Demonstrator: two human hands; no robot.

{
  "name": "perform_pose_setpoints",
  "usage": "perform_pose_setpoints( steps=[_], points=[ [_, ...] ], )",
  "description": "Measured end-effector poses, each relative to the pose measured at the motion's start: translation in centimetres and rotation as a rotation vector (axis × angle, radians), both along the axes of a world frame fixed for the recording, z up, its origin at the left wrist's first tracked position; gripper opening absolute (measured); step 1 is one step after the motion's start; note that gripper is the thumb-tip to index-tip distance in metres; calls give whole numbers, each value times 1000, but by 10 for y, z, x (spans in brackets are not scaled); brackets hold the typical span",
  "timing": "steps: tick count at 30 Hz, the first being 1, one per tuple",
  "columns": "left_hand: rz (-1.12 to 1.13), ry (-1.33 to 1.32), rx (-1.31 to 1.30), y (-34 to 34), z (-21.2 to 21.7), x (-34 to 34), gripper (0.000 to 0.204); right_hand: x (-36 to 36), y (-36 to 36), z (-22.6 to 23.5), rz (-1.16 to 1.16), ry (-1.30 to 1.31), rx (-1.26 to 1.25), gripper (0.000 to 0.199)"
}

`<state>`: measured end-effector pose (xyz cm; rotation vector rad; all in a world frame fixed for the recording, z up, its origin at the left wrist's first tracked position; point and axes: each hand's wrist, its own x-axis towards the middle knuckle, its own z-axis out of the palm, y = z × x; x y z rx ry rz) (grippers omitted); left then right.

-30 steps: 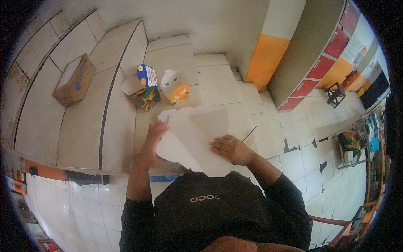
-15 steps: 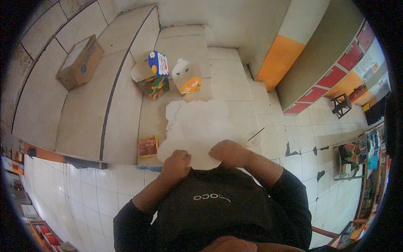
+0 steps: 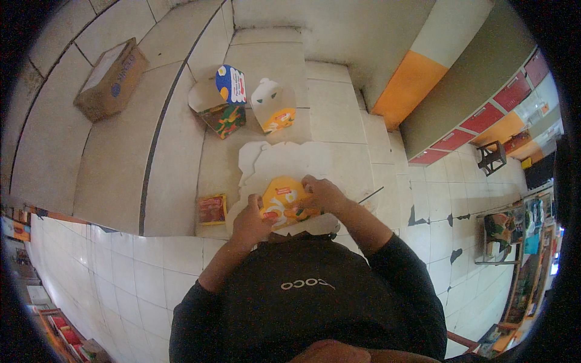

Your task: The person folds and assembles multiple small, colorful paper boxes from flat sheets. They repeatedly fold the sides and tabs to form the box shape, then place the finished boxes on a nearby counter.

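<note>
Currently the flat orange carton blank [image 3: 283,204] sits on the white stack of blanks [image 3: 302,166], pinched between both hands: left hand [image 3: 249,222] fingers clamped on its near-left edge, right hand [image 3: 324,195] gripping its right edge. Left of it lies a red packet [image 3: 212,209]; farther away stand a folded colourful box [image 3: 225,100] and a white-orange box [image 3: 273,107], with a brown cardboard box [image 3: 110,78] far left.
</note>
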<state>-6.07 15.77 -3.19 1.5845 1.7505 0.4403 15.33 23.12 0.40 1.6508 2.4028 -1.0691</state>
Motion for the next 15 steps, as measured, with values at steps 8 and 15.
perform_pose_setpoints(
  steps=[8, 15],
  points=[
    [15, 237, 289, -7, 8, 3, 86, -8, -44, -20, -71, -228, 407, 60],
    [-40, 132, 205, 3, 1, -2, 73, -13, -39, -30, -22, -256, 600, 71]
  ],
)
